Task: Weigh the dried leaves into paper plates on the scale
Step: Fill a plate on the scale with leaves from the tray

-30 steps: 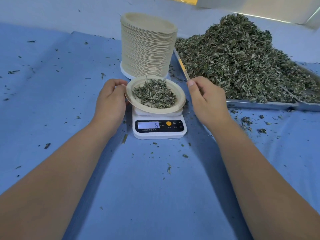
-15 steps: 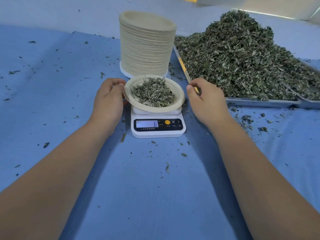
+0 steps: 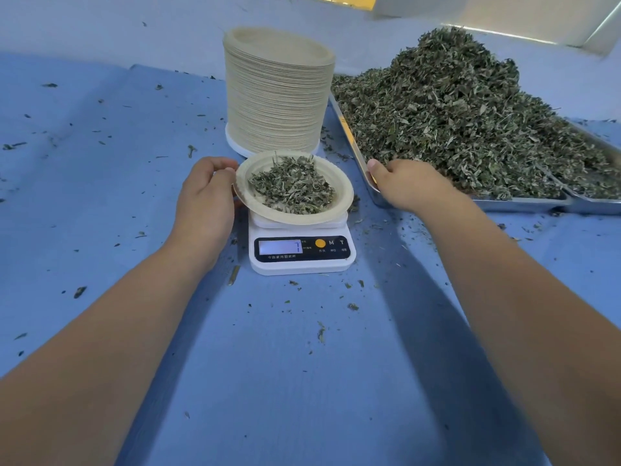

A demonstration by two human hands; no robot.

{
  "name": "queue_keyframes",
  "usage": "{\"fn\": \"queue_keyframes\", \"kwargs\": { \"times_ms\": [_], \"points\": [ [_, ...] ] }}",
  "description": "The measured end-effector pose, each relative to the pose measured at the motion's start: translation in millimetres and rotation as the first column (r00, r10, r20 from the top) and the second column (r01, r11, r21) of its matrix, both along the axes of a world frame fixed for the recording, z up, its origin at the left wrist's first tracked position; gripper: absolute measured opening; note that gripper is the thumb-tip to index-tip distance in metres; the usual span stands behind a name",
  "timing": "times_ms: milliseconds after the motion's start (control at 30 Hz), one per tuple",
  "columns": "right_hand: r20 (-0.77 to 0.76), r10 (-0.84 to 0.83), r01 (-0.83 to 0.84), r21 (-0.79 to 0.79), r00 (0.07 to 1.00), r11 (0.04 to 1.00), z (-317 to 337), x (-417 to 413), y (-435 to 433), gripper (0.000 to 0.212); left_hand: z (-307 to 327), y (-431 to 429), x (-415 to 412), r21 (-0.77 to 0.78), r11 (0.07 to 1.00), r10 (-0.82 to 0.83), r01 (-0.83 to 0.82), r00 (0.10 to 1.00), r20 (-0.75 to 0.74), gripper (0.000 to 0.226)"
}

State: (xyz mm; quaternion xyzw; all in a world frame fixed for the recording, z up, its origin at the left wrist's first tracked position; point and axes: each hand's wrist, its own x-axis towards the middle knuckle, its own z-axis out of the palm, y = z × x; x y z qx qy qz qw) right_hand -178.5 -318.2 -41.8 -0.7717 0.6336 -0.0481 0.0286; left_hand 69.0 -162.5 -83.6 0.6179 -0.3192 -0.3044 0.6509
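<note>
My left hand (image 3: 205,196) sits at centre frame, fingers curled round the left rim of the paper plate (image 3: 339,200). The plate rests on the white scale (image 3: 302,260) and looks tilted, left edge raised. A small portion of dried leaves (image 3: 292,188) lies in it. My right hand (image 3: 410,183) is right of centre at the near corner of the metal tray (image 3: 524,203), thumb by the rim. Its fingers are hidden behind the hand, at the foot of the leaf heap (image 3: 453,105), so I cannot tell whether they hold anything. A tall stack of plates (image 3: 279,92) stands just behind the scale, upper centre. Leaf crumbs dot the blue desk (image 3: 302,381).
</note>
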Motion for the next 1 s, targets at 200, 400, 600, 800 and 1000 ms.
{"fn": "queue_keyframes", "kwargs": {
  "times_ms": [200,400,600,800,1000],
  "points": [
    [0.167,0.383,-0.288,-0.414,0.909,0.863,-19,19,59,0.037,0,2,-1,0.018,1.000,-0.013,0.013,1.000,-0.006,0.031],
    [0.322,0.421,-0.342,-0.275,0.848,0.899,-22,32,88,0.042,2,1,-2,0.068,0.998,-0.012,0.010,1.000,0.021,0.045],
    [0.472,0.450,-0.405,-0.200,0.758,0.892,-8,53,111,0.028,19,12,16,0.073,0.989,0.137,-0.125,0.971,-0.196,0.046],
    [0.311,0.668,-0.664,-0.136,0.676,0.736,6,121,140,0.046,43,54,84,0.004,0.958,0.272,-0.285,0.908,-0.318,0.016],
    [0.260,0.799,-0.774,-0.216,0.542,0.595,1,243,185,0.049,41,135,178,0.054,0.873,0.472,-0.484,0.815,-0.336,0.034]
  ]
}}
